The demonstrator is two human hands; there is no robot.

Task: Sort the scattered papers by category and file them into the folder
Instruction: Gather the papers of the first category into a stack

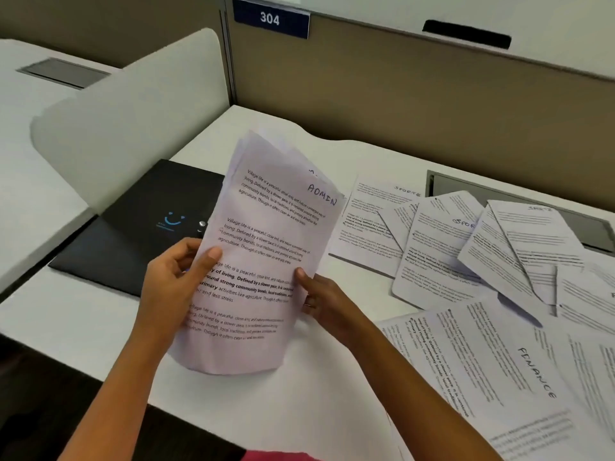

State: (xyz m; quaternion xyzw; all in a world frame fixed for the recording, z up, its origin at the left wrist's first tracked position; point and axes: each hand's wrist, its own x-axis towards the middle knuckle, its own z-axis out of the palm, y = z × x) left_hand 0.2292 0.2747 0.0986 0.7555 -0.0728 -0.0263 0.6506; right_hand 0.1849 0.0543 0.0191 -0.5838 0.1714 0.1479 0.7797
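Observation:
I hold a stack of printed papers [266, 247] upright above the desk; its front sheet is hand-marked "ADMIN". My left hand [173, 281] grips the stack's left edge with the thumb on the front. My right hand [319, 297] holds the right edge lower down. Behind the stack on the left a black folder [133, 227] with a blue smile logo lies closed and flat. To the right, sheets marked "SPORTS" [442, 241] lie fanned out, overlapping. Sheets marked "FINANCE" [506, 371] lie nearer at the right front.
The white desk [100, 331] has its front edge at the lower left. A white curved divider [133, 128] rises at the left. A tan partition [399, 101] with a blue "304" sign closes the back. A grey cable tray [442, 188] sits behind the papers.

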